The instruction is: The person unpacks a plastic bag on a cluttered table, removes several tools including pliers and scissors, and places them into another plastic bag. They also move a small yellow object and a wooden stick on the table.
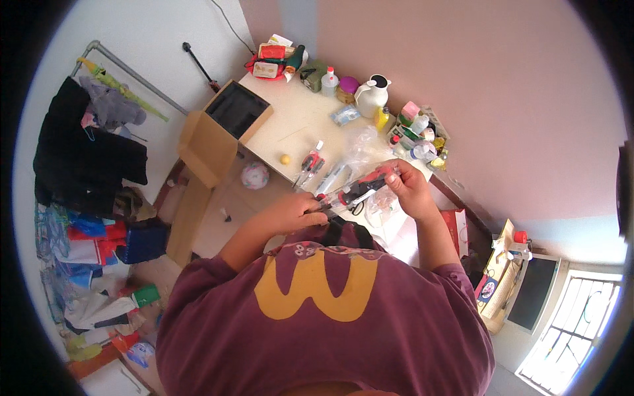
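Note:
Between both hands, just in front of my body, is a clear plastic bag (350,194) with red and black items inside; their exact kind I cannot tell. My left hand (299,213) grips its lower left end. The upper right end is pinched between the thumb and fingers of my right hand (407,185). Beyond the bag, a red and black tool in clear wrap (311,163) lies on the white table (287,131), beside a small yellow ball-like thing (285,159). Black-handled scissors (357,208) lie partly hidden under the bag.
An open cardboard box (270,111) with a dark inside stands at the table's left end. Along the wall are a white jug (372,99), a yellow bottle (382,119) and a basket of containers (443,121). Crumpled clear plastic (361,143) lies nearer. A ball (255,175) rests on the floor.

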Available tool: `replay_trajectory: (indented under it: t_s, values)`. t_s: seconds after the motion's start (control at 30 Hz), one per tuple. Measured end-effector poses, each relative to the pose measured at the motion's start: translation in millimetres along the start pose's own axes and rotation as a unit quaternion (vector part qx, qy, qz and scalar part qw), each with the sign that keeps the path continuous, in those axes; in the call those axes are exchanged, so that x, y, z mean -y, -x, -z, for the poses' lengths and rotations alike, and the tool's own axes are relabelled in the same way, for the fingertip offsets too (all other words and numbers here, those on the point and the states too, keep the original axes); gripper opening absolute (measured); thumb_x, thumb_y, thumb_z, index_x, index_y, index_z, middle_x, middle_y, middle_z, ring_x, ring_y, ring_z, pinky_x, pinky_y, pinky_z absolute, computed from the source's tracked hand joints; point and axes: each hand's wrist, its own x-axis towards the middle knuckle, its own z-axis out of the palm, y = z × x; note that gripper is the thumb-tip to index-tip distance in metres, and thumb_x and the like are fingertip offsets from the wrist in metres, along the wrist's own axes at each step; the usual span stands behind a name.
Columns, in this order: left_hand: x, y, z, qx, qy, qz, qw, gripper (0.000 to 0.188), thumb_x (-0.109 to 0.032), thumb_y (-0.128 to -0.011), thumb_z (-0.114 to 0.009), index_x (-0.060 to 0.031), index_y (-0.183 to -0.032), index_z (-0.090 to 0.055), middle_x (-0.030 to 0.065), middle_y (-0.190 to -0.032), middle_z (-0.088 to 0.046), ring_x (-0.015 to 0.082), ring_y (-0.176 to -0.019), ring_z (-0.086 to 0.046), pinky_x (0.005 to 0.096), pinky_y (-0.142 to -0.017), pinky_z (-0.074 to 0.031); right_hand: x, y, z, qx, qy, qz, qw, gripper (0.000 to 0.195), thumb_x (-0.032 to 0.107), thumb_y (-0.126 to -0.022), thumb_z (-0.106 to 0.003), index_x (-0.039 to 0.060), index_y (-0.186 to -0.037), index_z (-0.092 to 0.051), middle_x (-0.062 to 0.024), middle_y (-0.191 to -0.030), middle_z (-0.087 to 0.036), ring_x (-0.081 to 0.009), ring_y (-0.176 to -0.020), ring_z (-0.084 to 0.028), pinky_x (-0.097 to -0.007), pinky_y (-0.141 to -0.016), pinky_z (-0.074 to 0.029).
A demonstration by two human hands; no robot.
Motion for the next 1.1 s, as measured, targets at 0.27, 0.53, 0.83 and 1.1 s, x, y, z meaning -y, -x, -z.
replay_trajectory:
  t_s: [0.27, 0.53, 0.83, 1.1]
  values:
    - [20, 8, -13, -0.061, 0.147, 0.087, 0.983, 0.032, -0.029, -0.092, -0.048, 0.0000, -0.086, -0.060, 0.0124, -0.086, -0.058, 0.0210, -0.075, -0.056, 0.0329, -0.066, -0.044, -27, 15, 36, -0.194, -0.022, -0.012, 0.981, 0.036, 0.036, -0.100, -0.039, 0.0029, -0.105, -0.051, -0.0011, -0.077, -0.050, -0.0088, -0.065, -0.044, -0.0233, -0.060, -0.038]
    - [47, 16, -16, -0.316, 0.343, 0.287, 0.837, 0.033, -0.032, -0.096, -0.044, -0.0026, -0.090, -0.060, 0.0019, -0.075, -0.059, 0.0091, -0.064, -0.052, 0.0268, -0.058, -0.043, -43, 26, 46, -0.183, -0.180, 0.036, 0.966, 0.034, 0.033, -0.100, -0.038, 0.0043, -0.118, -0.043, -0.0063, -0.089, -0.056, -0.0141, -0.076, -0.055, -0.0283, -0.073, -0.046]
    - [27, -57, -78, -0.333, 0.395, 0.119, 0.848, 0.041, -0.038, -0.099, -0.036, -0.0043, -0.099, -0.058, 0.0005, -0.084, -0.054, 0.0080, -0.076, -0.049, 0.0252, -0.069, -0.042, -65, 29, -67, -0.030, -0.320, -0.088, 0.943, 0.026, 0.020, -0.096, -0.050, 0.0042, -0.116, -0.041, -0.0041, -0.099, -0.054, -0.0117, -0.086, -0.054, -0.0263, -0.079, -0.044]
    - [10, -48, -77, -0.322, 0.449, 0.008, 0.833, 0.034, -0.029, -0.094, -0.042, -0.0051, -0.116, -0.052, 0.0033, -0.103, -0.057, 0.0122, -0.095, -0.055, 0.0290, -0.085, -0.044, -78, 40, -79, -0.031, -0.149, -0.045, 0.987, 0.033, 0.009, -0.089, -0.060, 0.0046, -0.115, -0.041, -0.0049, -0.096, -0.053, -0.0111, -0.078, -0.052, -0.0247, -0.071, -0.046]
